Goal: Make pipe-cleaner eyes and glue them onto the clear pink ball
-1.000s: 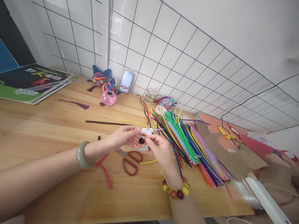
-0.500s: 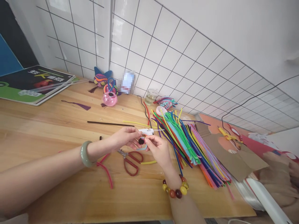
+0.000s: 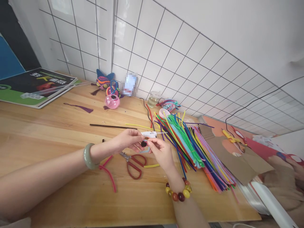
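Between both hands is a small pipe-cleaner piece with a round black centre (image 3: 143, 143); its coloured edges are partly hidden by fingers. My left hand (image 3: 131, 139), below a green bangle, pinches it from the left. From the right, my right hand (image 3: 161, 151), with a beaded bracelet on the wrist, grips it between thumb and fingertips. Just behind the fingertips lies a white glue gun (image 3: 150, 134), part of it covered by the hands. Red-handled scissors (image 3: 134, 166) rest on the table beneath, beside a pink pipe cleaner (image 3: 109, 177) and a short yellow one (image 3: 152, 165).
A large bundle of coloured pipe cleaners (image 3: 190, 139) fills the table's right middle. Along the wall stand pipe-cleaner crafts (image 3: 104, 83), a pink bowl (image 3: 112, 102), a phone (image 3: 129, 84) and a glass (image 3: 154, 98). Cardboard (image 3: 249, 164) and a yellow glue gun (image 3: 229, 136) lie right.
The view has shifted very slightly. Both hands keep the same grip on the small piece, with no clear movement.
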Demonstrator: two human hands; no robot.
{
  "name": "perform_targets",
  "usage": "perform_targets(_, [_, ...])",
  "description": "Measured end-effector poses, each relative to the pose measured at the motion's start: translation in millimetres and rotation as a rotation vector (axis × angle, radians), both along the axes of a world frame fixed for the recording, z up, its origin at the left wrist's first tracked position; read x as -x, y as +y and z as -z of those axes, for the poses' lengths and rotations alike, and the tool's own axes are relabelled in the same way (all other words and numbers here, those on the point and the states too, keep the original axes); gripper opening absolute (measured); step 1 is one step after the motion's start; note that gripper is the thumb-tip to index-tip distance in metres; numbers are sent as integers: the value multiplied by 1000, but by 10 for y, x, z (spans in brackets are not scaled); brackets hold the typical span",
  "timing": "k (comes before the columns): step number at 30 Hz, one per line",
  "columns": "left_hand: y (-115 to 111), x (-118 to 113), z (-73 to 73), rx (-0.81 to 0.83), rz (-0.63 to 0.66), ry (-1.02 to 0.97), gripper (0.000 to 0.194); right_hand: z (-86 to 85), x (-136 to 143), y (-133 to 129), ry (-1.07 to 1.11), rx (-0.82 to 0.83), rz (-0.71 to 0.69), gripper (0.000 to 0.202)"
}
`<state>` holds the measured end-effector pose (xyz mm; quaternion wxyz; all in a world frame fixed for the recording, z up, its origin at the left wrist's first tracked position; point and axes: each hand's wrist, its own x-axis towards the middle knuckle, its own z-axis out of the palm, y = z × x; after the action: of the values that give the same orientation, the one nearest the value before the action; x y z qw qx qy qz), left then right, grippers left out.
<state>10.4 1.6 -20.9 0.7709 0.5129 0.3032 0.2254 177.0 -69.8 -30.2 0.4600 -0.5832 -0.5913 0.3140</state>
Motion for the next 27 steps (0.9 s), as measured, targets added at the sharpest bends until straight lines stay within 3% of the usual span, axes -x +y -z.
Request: perform_targets(27, [2, -2, 6, -19, -16, -45, 31, -46, 5, -19, -56, -35, 6, 14])
